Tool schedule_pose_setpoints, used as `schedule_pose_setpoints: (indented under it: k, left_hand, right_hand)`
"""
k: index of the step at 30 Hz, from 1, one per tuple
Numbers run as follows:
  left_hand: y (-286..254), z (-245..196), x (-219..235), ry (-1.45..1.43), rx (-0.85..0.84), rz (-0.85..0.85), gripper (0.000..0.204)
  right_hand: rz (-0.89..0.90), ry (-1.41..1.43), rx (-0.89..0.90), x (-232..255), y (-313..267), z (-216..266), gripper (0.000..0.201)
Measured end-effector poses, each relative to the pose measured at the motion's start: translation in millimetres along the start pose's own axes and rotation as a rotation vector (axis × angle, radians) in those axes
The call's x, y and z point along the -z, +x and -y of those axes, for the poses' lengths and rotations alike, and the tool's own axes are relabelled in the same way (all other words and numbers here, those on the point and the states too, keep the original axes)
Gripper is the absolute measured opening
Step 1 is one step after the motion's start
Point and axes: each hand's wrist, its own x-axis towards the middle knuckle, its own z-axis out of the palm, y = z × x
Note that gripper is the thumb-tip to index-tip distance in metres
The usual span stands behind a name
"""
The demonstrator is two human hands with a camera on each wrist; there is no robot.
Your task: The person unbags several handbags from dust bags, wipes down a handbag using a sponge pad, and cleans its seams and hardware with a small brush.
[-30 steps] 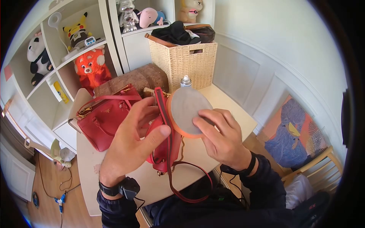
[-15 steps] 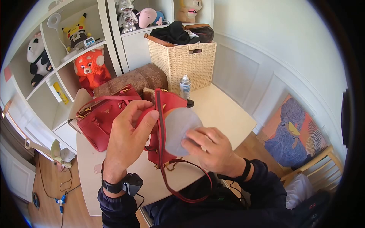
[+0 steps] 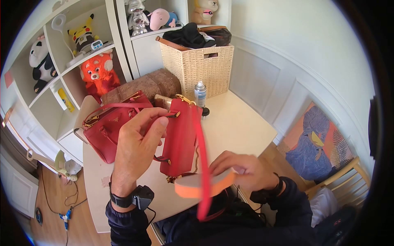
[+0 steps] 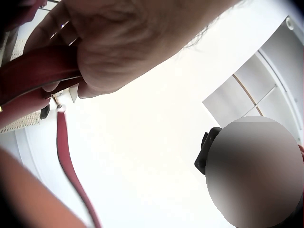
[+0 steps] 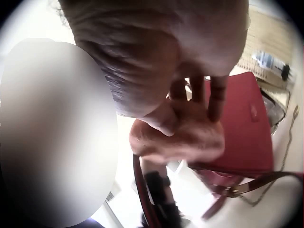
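Note:
My left hand (image 3: 137,143) grips a handle of the red handbag (image 3: 180,141), thumb and fingers closing together near its top edge. In the left wrist view a dark red leather handle (image 4: 40,69) runs into that hand. One broad side of the bag faces up in the head view. A long red shoulder strap (image 3: 200,147) hangs from its gold clasp, blurred. Low at the front, my right hand (image 3: 246,170) holds a round grey pad with an orange foam edge (image 3: 197,191), tilted almost edge-on. The strap crosses in front of the pad.
Left on the white table (image 3: 242,123) sits a second red handbag (image 3: 107,135), with a brown patterned bag (image 3: 143,88) behind. A spray can (image 3: 200,95) stands before a wicker basket (image 3: 205,76). Shelves of plush toys (image 3: 98,71) line the back.
My right hand has lowered the pad from beside the bag and tipped it edge-on. The bag has swung from edge-on to show its broad side, and its strap has swung across the pad.

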Motion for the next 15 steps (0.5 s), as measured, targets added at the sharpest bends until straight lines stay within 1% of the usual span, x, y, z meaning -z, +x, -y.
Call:
schedule_pose_setpoints:
  k: [1, 3, 5, 6, 7, 9, 10, 11, 13, 14, 15]
  left_hand:
    - [0.4, 0.9, -1.1, 0.001, -0.001, 0.002, 0.027]
    - [0.8, 3.2, -3.1, -0.006, -0.02, -0.013, 0.024]
    - [1.2, 5.3, 0.5, -0.043, -0.011, -0.005, 0.025]
    - [1.1, 6.3, 2.5, -0.081, -0.001, 0.0, 0.026]
    - [0.9, 5.2, 4.0, -0.084, -0.001, -0.004, 0.026]
    - [1.4, 1.7, 7.6, -0.09, 0.006, -0.058, 0.025]
    - [1.7, 2.5, 9.3, -0.091, 0.007, -0.059, 0.025]
    - [2.3, 3.2, 11.3, -0.112, 0.0, -0.076, 0.024]
    - [2.6, 3.5, 13.6, -0.132, -0.006, -0.097, 0.023]
    - [2.5, 2.7, 14.8, -0.152, -0.011, -0.118, 0.022]
    - [2.1, 1.6, 15.7, -0.172, -0.015, -0.138, 0.021]
  right_hand:
    - [-0.002, 0.0, 0.001, 0.7, -0.4, -4.1, 0.04]
    - [-0.455, 0.902, -0.091, 2.1, -1.0, -15.6, 0.044]
    - [-0.546, 0.925, -0.039, 15.7, 12.5, -10.5, 0.048]
    - [-0.663, 0.86, -0.123, 16.5, 20.3, 1.4, 0.046]
    - [-0.659, 0.859, -0.125, 26.2, 15.7, -7.4, 0.046]
    - [-0.741, 0.657, -0.376, 49.2, -1.4, -33.8, 0.042]
    - [-0.775, 0.423, -0.481, 48.4, 0.3, -27.3, 0.029]
    - [-0.774, 0.422, -0.482, 55.3, -2.6, -30.5, 0.029]
    - [-0.451, -0.188, -0.825, 79.7, -17.5, -39.6, 0.019]
    - [-0.447, -0.187, -0.823, 88.4, -23.5, -38.9, 0.019]
    - [-0.438, -0.401, -0.72, 96.2, -30.0, -37.2, 0.018]
